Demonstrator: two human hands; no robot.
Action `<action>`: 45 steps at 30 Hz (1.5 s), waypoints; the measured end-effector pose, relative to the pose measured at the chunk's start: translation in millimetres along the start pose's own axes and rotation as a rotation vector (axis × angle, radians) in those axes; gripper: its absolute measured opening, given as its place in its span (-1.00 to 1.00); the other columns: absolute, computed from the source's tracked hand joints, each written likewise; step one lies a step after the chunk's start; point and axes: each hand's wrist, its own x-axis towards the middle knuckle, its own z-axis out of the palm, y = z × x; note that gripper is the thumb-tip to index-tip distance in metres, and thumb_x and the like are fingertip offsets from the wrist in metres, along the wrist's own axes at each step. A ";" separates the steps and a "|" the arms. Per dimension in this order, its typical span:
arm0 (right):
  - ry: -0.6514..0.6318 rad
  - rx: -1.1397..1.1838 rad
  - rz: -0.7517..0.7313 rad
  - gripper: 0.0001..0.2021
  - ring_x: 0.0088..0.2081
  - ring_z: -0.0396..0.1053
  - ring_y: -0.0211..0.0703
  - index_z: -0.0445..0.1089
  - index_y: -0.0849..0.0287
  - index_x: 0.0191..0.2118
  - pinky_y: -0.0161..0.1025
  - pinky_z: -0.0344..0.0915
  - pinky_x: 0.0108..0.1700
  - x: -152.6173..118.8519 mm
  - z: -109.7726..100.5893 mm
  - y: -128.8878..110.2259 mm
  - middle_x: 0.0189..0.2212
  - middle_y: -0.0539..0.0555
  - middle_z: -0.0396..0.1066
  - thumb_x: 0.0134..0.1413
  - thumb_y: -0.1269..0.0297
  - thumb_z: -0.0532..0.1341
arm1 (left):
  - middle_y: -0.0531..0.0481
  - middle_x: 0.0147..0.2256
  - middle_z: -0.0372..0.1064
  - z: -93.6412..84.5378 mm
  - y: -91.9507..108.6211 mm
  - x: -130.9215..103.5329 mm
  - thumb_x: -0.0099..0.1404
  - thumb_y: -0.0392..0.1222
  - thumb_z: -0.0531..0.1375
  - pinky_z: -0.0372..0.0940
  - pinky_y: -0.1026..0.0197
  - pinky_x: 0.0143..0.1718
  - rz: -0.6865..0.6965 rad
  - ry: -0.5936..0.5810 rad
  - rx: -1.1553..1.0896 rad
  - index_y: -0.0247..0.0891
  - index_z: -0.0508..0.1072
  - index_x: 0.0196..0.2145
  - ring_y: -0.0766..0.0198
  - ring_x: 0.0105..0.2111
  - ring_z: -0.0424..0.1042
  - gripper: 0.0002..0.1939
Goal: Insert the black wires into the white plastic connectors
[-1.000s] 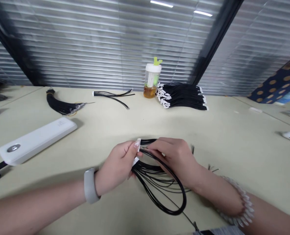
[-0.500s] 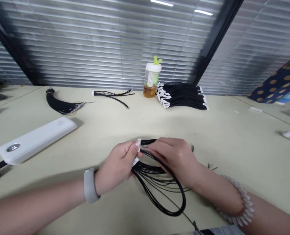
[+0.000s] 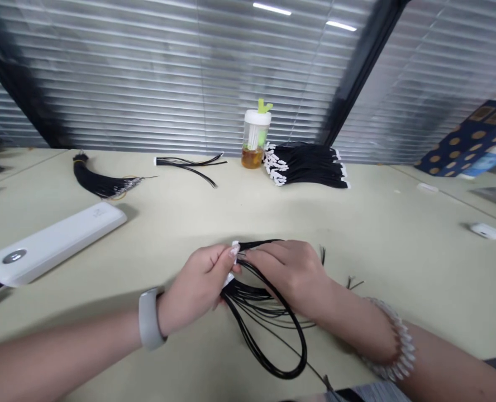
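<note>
**Hands steady at the white connector; view nudged, little else changed**

Compared with the previous half second, the scene sits slightly further left in view (a small head turn, presumably), and the bottom of the black cable loop (image 3: pixel 303 349) hangs a touch nearer the wearer. Both hands keep their place. Judgement: the close work at the connector goes on, with no visible advance.

Left hand (image 3: pixel 200 279): thumb pressed down, pinching the white connector (image 3: pixel 235 251) at centre, in front of the wearer. A second white connector (image 3: pixel 228 279) shows just below. Right hand (image 3: pixel 296 273): fingers bunched together, tips just beside the first connector; cannot tell what, if anything, they pinch.

Surface: pale table (image 3: pixel 168 218). White power bank (image 3: pixel 59 240) at left; behind it, a curved wire bundle (image 3: pixel 95 180). Further along, a short cable (image 3: pixel 176 162), then a drink bottle (image 3: pixel 254 142) beside stacked cables (image 3: pixel 309 166).

Room: slatted blinds (image 3: pixel 156 67) behind glass; dotted bag (image 3: pixel 461 137) at far right.
</note>
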 end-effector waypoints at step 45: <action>-0.393 0.131 0.418 -0.71 -0.62 0.07 -0.34 0.33 0.09 -0.43 -0.33 -0.12 -0.55 5.6 -18.1 -6.0 -0.66 -0.07 0.23 0.19 0.14 -0.03 | 0.16 -0.80 0.13 1.4 -4.6 13.0 0.25 0.10 -0.02 0.08 0.42 -0.73 0.009 0.238 -0.158 -0.29 0.27 -0.48 0.41 -0.77 0.21 -0.61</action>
